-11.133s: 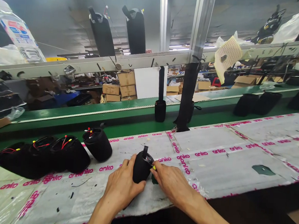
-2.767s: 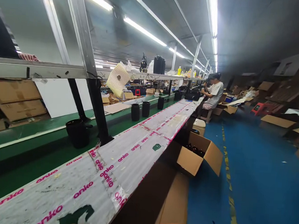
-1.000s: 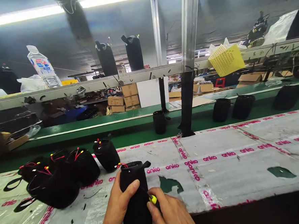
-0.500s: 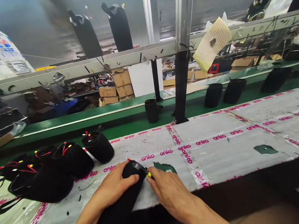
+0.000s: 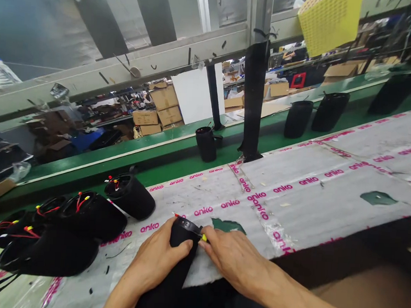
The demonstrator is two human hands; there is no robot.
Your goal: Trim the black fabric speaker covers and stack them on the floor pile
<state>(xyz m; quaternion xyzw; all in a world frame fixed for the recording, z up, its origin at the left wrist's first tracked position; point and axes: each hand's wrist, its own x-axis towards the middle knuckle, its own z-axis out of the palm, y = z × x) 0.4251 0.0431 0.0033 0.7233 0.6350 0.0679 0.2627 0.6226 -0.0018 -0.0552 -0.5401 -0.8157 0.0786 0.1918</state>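
Note:
A black fabric-covered cylinder (image 5: 182, 250) stands tilted at the near edge of the bench, its dark ringed end facing up. My left hand (image 5: 161, 253) is closed around its left side, with the thumb across the front. At the right of the rim, my right hand (image 5: 234, 253) pinches a small yellow-ended connector (image 5: 203, 237) between thumb and fingers. A bit of red shows at the rim's far left. What lies inside the cylinder cannot be seen.
Several similar black cylinders (image 5: 133, 198) with red wires and yellow connectors lie to the left. Printed white sheeting (image 5: 231, 188) covers the bench, torn in places. Beyond runs a green conveyor (image 5: 170, 163) carrying more cylinders (image 5: 206, 144). A black-wrapped post (image 5: 253, 101) rises at the bench's far edge.
The view has shifted downward and closer to the bench, so the overhead shelf sits higher in the picture. Both hands keep the same grip on the cylinder and the connector.

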